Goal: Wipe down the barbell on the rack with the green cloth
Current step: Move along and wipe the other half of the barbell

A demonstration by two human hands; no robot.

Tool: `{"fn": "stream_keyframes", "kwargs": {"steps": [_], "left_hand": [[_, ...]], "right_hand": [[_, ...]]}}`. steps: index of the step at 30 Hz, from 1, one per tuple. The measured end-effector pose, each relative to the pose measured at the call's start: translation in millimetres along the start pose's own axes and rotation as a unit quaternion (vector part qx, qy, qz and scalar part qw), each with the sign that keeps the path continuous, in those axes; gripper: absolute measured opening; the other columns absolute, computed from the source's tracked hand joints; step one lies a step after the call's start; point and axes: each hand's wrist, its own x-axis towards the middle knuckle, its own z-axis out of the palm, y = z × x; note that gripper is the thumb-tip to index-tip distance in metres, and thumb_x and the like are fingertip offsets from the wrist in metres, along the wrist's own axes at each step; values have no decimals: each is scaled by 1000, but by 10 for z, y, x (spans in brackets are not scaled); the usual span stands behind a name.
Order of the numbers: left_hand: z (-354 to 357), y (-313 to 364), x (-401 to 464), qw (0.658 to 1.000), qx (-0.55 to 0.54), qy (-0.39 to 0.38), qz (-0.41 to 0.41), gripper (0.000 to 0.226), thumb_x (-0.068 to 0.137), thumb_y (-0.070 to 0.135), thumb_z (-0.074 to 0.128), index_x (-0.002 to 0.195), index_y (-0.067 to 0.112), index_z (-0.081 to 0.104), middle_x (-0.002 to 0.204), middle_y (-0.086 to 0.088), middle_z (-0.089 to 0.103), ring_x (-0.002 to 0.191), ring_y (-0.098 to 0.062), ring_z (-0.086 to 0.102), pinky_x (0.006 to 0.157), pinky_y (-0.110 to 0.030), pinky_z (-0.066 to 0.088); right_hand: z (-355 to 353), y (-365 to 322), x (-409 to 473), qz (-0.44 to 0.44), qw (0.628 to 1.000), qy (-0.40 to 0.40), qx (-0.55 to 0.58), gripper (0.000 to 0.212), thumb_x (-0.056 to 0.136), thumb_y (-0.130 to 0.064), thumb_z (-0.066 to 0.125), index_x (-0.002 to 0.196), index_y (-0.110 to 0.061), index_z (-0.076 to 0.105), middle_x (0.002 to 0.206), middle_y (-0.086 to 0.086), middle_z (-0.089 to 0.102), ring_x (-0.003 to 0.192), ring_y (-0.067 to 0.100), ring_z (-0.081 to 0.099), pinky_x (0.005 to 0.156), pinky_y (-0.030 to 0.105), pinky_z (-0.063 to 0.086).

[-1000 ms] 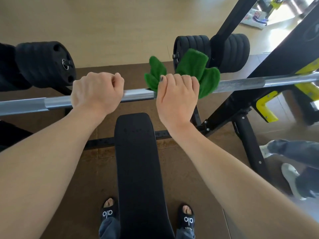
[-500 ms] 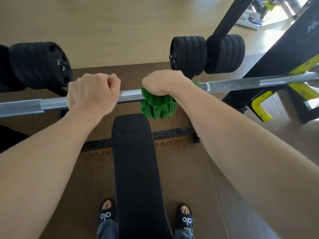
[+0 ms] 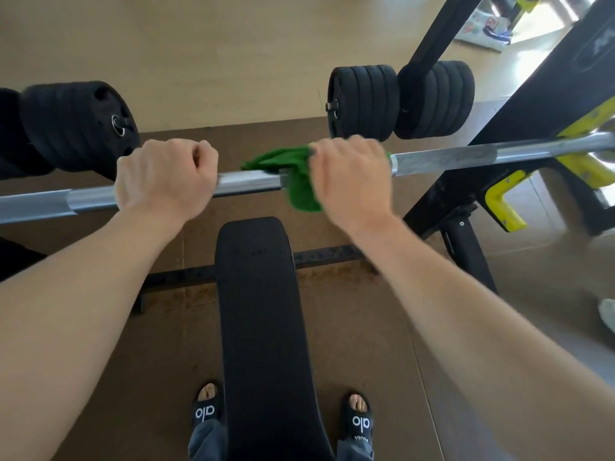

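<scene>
Two sandalled feet (image 3: pixel 361 415) flank a black bench (image 3: pixel 259 321), above which the left hand (image 3: pixel 166 176) grips the bare bar (image 3: pixel 466 158) and the right hand (image 3: pixel 352 178) clasps the green cloth (image 3: pixel 293 176) around it, with black plates (image 3: pixel 362 101) beyond.

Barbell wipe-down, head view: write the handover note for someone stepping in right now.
Left hand: closed bare on the barbell, steadying it.
Right hand: gripping the green cloth wrapped over the bar's middle, above the bench.
Bar sits on the rack, yellow hook at the right.
Done: wiping under way mid-bar.
Left: the knurled stretch to the right, the part under and beyond the left hand.
</scene>
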Motion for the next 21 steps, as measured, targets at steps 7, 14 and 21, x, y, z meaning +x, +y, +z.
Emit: {"fn": "stream_keyframes", "kwargs": {"steps": [7,14,21], "left_hand": [[-10,38,-14,1000,7,4,2,57,103,36,35,51,16,47,47,-6,44,41,-28,44,51,-32,41],[-1,20,-26,1000,15,-1,11,56,103,34,37,52,15,48,46,-7,44,40,-27,43,51,-31,38],[-53,129,3,999,36,-37,11,53,104,32,33,66,7,58,57,-11,50,47,-28,40,55,-33,30]], "right_hand": [[-90,1144,-140,197,976,-18,-88,45,108,-27,22,72,-19,48,68,6,60,67,26,44,80,44,40],[39,-277,-11,162,987,-10,-19,51,108,-31,27,71,-20,59,63,-4,59,67,22,55,86,40,41],[17,-32,20,29,999,-27,22,52,107,-39,28,68,-23,59,60,-7,61,59,21,49,71,37,36]]}}
